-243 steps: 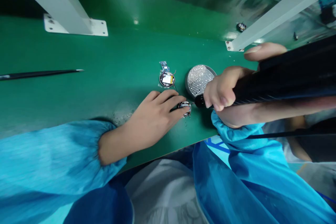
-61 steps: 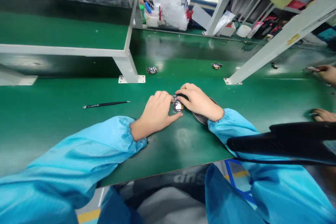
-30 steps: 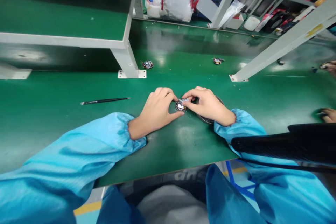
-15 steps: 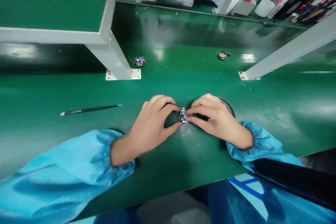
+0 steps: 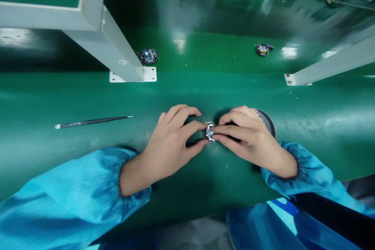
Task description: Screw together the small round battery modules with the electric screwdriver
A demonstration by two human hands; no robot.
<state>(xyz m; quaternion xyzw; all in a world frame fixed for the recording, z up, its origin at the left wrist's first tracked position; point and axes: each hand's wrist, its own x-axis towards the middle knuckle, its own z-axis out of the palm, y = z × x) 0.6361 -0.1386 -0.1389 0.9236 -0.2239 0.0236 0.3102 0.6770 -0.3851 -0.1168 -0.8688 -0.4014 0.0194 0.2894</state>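
A small round electronic module (image 5: pixel 209 132) with a circuit board on top lies on the green bench between my hands. My left hand (image 5: pixel 175 140) grips its left edge between thumb and index finger, the other fingers raised. From the right, my right hand (image 5: pixel 249 134) has its thumb and fingertips pinched on the board's right side; the fingertips hide part of it, and whether they hold a smaller part I cannot make out. Partly behind my right hand sits a round black-rimmed object with a silvery mesh-like face (image 5: pixel 265 121).
Black tweezers (image 5: pixel 93 121) lie on the bench (image 5: pixel 181 93) at left. Two similar round modules rest farther back, one on the left (image 5: pixel 149 56) and one on the right (image 5: pixel 263 49). White metal shelf legs stand left (image 5: pixel 123 54) and right (image 5: pixel 328 62).
The view has tilted down and come closer, so the back shelf is mostly out of frame. Both hands stay at the module, with the right fingertips now further over it.
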